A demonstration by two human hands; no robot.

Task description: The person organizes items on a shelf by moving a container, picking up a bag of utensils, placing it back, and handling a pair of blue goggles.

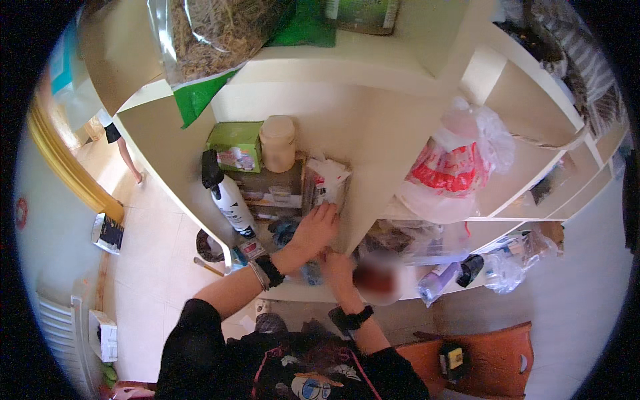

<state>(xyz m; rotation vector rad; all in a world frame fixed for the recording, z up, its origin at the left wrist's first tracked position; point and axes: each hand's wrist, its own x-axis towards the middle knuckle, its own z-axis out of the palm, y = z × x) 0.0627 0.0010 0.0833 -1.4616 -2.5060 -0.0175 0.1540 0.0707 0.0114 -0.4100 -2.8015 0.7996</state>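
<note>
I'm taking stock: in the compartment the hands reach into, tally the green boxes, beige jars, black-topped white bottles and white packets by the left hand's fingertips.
Green box: 1
Beige jar: 1
Black-topped white bottle: 1
White packet by the left hand: 1
Total: 4

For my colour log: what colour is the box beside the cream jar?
The box is mostly green, clearest in the head view.

**Soft light, bowed edges**

Pale floor (153,230) at nine o'clock is bright; shelving (380,143) at one o'clock lies in mild shade. A reddish object (377,279) toward five is blurred. Yellow trim (69,165) past nine bends inside the black fisheye rim.
</note>
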